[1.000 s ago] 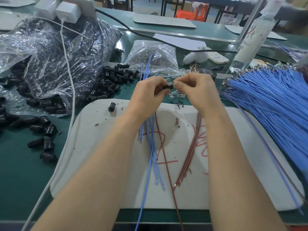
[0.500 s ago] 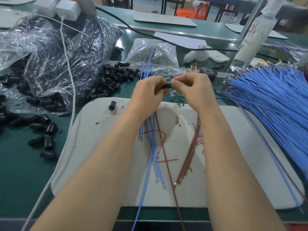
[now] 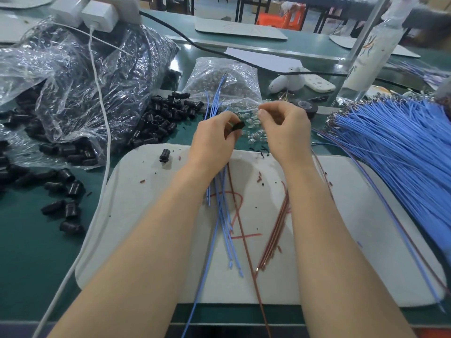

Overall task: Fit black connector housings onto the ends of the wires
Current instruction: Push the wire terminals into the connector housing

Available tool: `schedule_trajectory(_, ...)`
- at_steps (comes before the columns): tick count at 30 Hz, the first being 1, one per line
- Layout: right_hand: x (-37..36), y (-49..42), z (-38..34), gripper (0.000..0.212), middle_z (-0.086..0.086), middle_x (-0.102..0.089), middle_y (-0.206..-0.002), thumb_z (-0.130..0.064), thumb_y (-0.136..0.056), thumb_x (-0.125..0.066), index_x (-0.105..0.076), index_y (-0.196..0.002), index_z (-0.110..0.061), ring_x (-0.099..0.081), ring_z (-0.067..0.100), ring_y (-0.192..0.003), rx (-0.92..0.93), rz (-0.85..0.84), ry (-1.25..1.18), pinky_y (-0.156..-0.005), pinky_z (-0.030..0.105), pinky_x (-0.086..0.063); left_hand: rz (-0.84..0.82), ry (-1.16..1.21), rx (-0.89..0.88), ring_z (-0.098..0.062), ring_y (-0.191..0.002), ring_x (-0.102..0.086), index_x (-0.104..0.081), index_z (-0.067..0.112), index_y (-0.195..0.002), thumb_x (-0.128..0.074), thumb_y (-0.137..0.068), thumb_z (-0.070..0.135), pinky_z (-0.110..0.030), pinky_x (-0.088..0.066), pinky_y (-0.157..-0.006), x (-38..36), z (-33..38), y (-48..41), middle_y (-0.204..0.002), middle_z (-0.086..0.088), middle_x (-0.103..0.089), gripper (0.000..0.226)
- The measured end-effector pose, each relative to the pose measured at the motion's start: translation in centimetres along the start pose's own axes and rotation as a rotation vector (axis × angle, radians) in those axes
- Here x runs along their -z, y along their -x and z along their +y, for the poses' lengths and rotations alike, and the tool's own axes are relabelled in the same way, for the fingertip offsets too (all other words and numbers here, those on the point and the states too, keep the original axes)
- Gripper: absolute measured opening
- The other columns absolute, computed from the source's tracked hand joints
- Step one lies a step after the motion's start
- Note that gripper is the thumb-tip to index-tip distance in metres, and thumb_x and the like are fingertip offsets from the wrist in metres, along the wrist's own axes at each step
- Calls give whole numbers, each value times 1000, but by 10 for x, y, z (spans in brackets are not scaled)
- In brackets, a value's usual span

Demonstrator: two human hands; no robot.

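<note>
The left hand (image 3: 214, 140) pinches a small black plastic connector housing (image 3: 238, 125) over the far edge of the white felt mat (image 3: 146, 215) — thin blue wires (image 3: 220, 215) trail beneath. The right hand (image 3: 285, 130) curls just beside it — gripping what, I cannot tell.

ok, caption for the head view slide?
Left hand holds a black connector housing, right hand close beside it, blue wires on the white mat.

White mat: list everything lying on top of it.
On the white mat lie blue wires, a few brown wires, one black housing near its far left corner, and small scraps. Both arms cover strips of it, hiding whatever lies beneath.
</note>
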State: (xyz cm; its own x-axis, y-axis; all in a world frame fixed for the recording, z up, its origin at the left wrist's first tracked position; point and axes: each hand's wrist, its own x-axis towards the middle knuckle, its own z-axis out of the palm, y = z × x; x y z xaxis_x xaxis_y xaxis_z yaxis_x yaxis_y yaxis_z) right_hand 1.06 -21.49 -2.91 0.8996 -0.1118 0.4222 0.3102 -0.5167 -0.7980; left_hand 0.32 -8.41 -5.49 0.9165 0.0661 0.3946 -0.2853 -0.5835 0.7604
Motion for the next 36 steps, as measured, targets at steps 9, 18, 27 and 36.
schedule_trajectory(9, -4, 3, -6, 10, 2, -66, -85, -4, -85, -62, -61, -88, -13, -66, 21, -85, -70, -74, -122, -86, 36, -54, 88, 231, -8, -11, -85, -65, -61, 8, -94, -60, -85, -1, -15, -50, -83, 4, 1, 0, -84, 3, -66, 13)
schedule_trajectory(18, -4, 5, -10, 16, -9, -66, -79, -3, -85, -62, -66, -85, -18, -64, 3, -75, 4, -114, -201, -78, 20, -53, 65, 272, 28, -13, -89, -66, -61, 9, -97, -57, -86, -3, -17, -50, -84, 3, 2, 1, -90, -3, -68, 16)
schedule_trajectory(27, -9, 8, -14, 15, 8, -65, -103, -9, -86, -63, -71, -97, -13, -62, 10, -84, 62, -71, 37, -83, 18, -49, 82, 259, -28, -13, -88, -65, -63, 9, -100, -54, -87, -3, -17, -50, -82, 2, 8, 3, -92, -1, -68, 21)
schedule_trajectory(36, -18, 14, -21, 22, 0, -50, -96, -19, -84, -71, -70, -102, -6, -52, 10, -85, 184, -80, 155, -83, 15, -40, 166, 85, -121, -19, -88, -62, -61, 10, -116, -52, -76, -8, -28, -49, -82, 3, 8, 5, -98, 0, -68, 44)
